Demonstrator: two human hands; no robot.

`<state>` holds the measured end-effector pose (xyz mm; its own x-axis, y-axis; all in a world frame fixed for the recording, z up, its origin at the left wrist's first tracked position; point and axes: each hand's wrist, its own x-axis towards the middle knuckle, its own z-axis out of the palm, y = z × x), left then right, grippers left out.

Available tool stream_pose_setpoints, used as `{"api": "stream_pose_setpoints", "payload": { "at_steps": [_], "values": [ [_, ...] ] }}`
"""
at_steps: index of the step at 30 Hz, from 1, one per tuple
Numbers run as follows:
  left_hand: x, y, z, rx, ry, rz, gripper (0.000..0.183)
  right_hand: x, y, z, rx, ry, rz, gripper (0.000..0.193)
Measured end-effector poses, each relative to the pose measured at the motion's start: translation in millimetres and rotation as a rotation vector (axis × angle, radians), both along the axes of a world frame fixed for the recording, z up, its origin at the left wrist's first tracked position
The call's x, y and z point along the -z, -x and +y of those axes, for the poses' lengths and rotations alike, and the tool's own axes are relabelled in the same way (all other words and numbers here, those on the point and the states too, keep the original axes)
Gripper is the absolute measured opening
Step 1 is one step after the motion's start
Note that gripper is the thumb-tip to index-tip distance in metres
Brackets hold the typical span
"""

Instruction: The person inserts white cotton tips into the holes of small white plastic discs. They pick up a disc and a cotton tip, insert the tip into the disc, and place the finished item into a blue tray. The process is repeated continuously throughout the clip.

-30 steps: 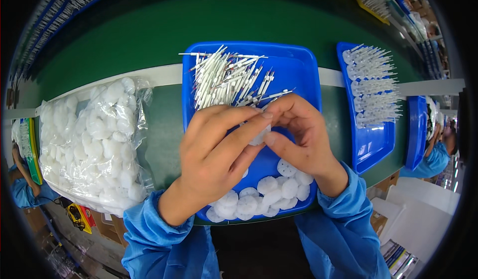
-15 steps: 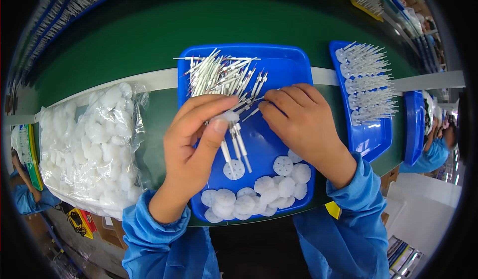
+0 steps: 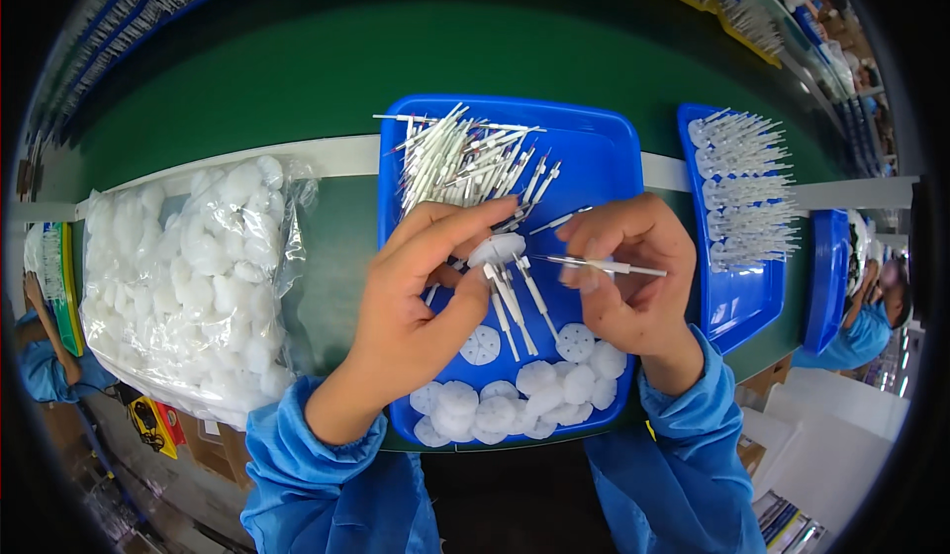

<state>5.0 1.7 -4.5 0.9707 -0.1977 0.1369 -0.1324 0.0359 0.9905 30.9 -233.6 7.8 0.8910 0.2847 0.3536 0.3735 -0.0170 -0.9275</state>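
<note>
- Clock centred on the white disc (image 3: 497,248), 12 = away from wearer. Disc sits over the front blue tray (image 3: 594,158), several white rods (image 3: 507,302) hanging off it toward 5–6.
- Left hand (image 3: 411,297), 8 o'clock: thumb and fingers pinching disc's edge.
- Right hand (image 3: 638,277), 3–4 o'clock: fingertips gripping a single rod (image 3: 628,269), thin tip just beside disc.
- Same tray: rod pile (image 3: 460,163) at 11, loose discs (image 3: 495,415) at 6.
- Clear bag of discs (image 3: 188,287), 9 o'clock.
- Second blue tray (image 3: 737,307), 2–4 o'clock: rows of rodded discs (image 3: 742,188).
</note>
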Motion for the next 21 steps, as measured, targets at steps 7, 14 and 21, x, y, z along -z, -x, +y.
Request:
{"api": "stream_pose_setpoints", "payload": {
  "at_steps": [7,14,21],
  "values": [
    [1,2,-2,-0.034,0.125,0.067,0.045,9,-1,-1,0.018,0.19,0.013,0.018],
    [0,2,0,-0.134,0.002,-0.038,0.042,6,6,6,0.135,0.284,0.069,0.018],
    [-8,2,1,-0.098,-0.218,-0.133,0.041,1,11,8,0.172,0.357,0.057,0.017]
  ]
}}
